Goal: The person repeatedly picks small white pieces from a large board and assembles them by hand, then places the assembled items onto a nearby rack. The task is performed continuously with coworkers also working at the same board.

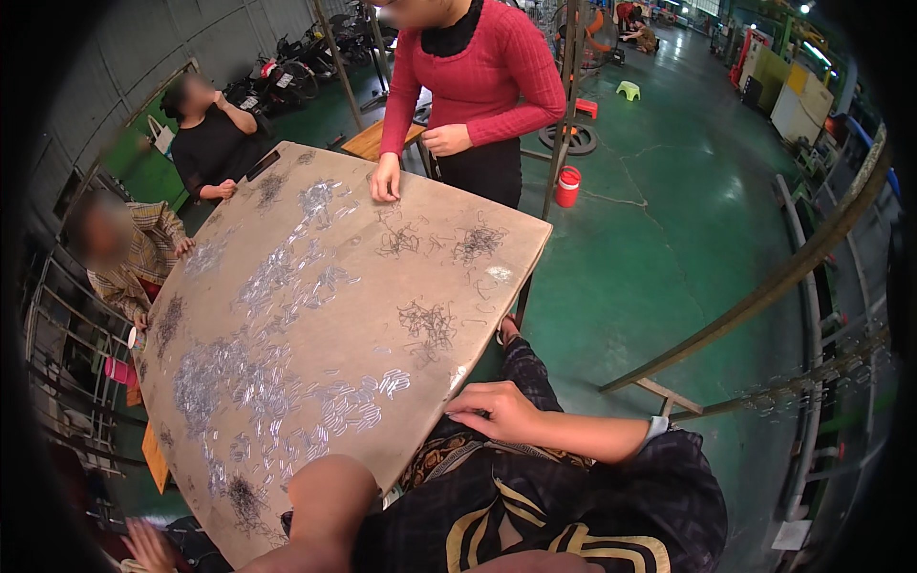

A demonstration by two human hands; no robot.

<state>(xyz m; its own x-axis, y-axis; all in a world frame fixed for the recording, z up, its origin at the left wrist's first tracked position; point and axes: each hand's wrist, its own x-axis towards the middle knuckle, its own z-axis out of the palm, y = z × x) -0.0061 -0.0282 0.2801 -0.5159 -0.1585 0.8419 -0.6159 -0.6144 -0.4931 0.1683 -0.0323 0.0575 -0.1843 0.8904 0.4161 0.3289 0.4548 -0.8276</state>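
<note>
My right hand (495, 411) is at the near right edge of the table, its fingers curled in toward the thumb. Whatever they hold, if anything, is too small to make out. My left arm (330, 501) bends over the table's near edge at the bottom, and its fingers are hidden. Left of my right hand lie shiny, long silver loops (353, 406), loosely spread. A tangle of dark thin wire hooks (426, 325) sits beyond my right hand. Another dark wire pile (246, 501) lies close to my left arm.
A brown-covered table (382, 286) fills the middle. Across it a person in red (468, 76) reaches onto the top; others sit on the left (215, 143). Another person's hand (148, 546) shows at lower left. A metal frame (755, 315) and a red cooler (567, 186) stand right.
</note>
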